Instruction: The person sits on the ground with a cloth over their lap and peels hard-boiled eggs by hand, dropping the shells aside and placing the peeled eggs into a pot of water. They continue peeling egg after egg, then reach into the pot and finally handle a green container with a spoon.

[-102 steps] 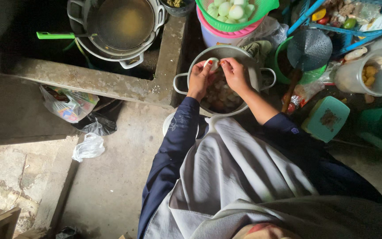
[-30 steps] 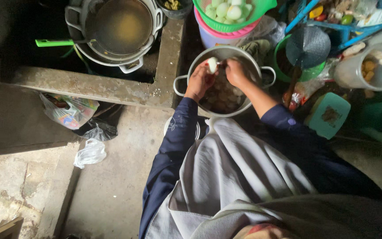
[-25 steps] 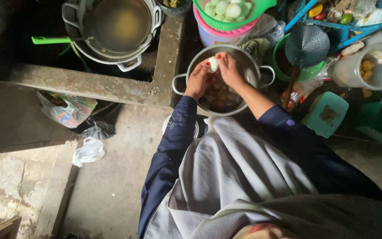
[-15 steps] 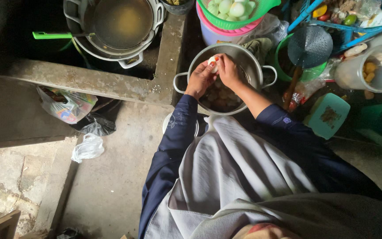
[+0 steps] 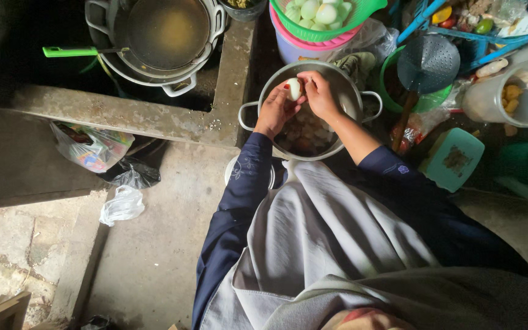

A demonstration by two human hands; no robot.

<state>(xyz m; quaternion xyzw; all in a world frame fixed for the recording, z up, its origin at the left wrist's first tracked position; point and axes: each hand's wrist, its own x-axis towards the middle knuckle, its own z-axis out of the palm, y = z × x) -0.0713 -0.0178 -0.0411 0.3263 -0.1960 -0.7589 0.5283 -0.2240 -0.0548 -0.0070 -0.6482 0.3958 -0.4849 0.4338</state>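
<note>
**Both hands on one white egg over the steel pot**

The contents of the round steel two-handled pot are hard to make out: a dim heap of brownish and pale bits fills its bottom, partly hidden by the wrists. The small white peeled egg shows only in part, since fingers wrap its sides. The left hand cups it from below and the left, fingers curled close around it; the right hand pinches it from above and the right, fingertips narrow on its surface. The egg sits above the pot's far-left rim.

Beyond the pot, the green plastic colander is cut off by the upper edge; it holds a pile of pale peeled eggs, too overlapped to count, and rests on a pink and lilac bucket. One large grey wok of cloudy liquid stands past the concrete ledge's far side, one green-handled utensil lying on its rim. One round perforated metal skimmer lies to the right. Two plastic bags, one printed, one white, lie on the floor at the left.
</note>
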